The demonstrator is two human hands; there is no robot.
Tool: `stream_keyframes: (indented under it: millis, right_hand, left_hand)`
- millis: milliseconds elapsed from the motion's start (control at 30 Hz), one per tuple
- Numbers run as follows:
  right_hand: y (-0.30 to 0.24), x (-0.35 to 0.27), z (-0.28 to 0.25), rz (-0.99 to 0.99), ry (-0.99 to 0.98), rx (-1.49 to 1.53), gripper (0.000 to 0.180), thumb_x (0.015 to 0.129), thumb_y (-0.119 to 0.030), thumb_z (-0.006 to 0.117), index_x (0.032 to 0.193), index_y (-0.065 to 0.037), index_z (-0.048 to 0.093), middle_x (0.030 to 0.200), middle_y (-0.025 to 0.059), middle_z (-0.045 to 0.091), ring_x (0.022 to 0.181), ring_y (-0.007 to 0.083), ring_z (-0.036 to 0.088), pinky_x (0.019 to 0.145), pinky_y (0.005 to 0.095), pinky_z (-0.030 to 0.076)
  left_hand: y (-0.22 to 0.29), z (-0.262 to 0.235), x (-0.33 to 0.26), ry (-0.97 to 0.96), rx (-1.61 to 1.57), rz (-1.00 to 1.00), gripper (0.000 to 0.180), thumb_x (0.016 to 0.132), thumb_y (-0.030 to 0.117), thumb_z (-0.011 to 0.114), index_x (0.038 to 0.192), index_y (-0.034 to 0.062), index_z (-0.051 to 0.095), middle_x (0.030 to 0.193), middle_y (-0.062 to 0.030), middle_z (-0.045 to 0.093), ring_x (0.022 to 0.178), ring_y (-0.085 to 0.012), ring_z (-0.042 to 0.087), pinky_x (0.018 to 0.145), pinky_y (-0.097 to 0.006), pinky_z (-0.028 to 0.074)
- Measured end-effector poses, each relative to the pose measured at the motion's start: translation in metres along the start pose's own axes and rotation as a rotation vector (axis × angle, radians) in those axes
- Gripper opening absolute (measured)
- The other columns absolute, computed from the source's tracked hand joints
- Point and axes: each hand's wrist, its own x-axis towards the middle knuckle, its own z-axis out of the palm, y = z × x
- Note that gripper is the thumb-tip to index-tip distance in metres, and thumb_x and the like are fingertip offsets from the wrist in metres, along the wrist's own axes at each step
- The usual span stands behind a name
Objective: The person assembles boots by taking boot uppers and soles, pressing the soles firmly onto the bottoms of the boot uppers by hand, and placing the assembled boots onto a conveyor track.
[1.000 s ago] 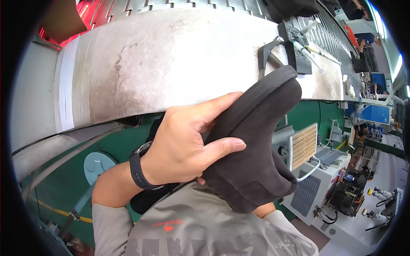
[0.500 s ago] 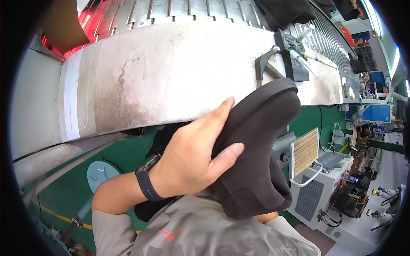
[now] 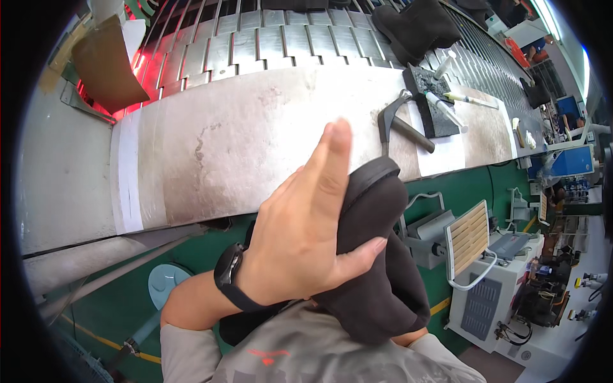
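A dark brown ankle boot (image 3: 367, 281) is held up in front of me, toe pointing away and its black sole edge turned to the left. My left hand (image 3: 300, 223), with a dark watch (image 3: 228, 268) on the wrist, lies flat against the boot's sole side. Its fingers are stretched out and slightly blurred, with the thumb extended over the upper. Only a piece of my right forearm (image 3: 410, 337) shows below the boot; the boot hides the right hand. A hammer (image 3: 412, 133) rests on the bench just beyond the toe.
The pale, stained bench (image 3: 255, 140) runs across in front, backed by a slatted metal conveyor (image 3: 274, 48). More dark boots (image 3: 415, 32) stand on it. A black block (image 3: 431, 102) holds syringes (image 3: 445, 108). A white machine (image 3: 479, 306) with a slatted panel (image 3: 468, 241) is at right.
The boot has swung left and lower, its toe now short of the hammer. My left hand's fingers have straightened and point more away from me. My view has shifted, showing more conveyor.
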Motion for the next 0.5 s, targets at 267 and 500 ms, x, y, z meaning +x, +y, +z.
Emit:
stream_keyframes:
  millis: [267,500]
  right_hand:
    - [0.075,0.021,-0.037,-0.585,0.085,-0.639,0.060,0.117,-0.047,0.048,0.152,0.002,0.052,0.139,0.0151,0.066,0.121,0.0200,0.065,0.106,0.0373,0.052]
    - [0.033,0.042,-0.066,-0.695,-0.332,-0.419,0.071,0.115,-0.062,0.041,0.141,0.000,0.064,0.128,0.0135,0.074,0.123,0.0177,0.069,0.099,0.0360,0.057]
  left_hand:
    - [-0.001,-0.028,0.014,-0.168,0.011,-0.003,0.121,0.079,0.034,0.095,0.169,-0.0077,0.024,0.150,-0.0359,0.058,0.132,-0.0468,0.067,0.105,-0.056,0.057]
    - [-0.013,-0.067,0.054,0.005,-0.026,0.492,0.117,0.080,0.037,0.099,0.167,0.0004,0.030,0.153,-0.0256,0.056,0.134,-0.0423,0.065,0.107,-0.049,0.057]
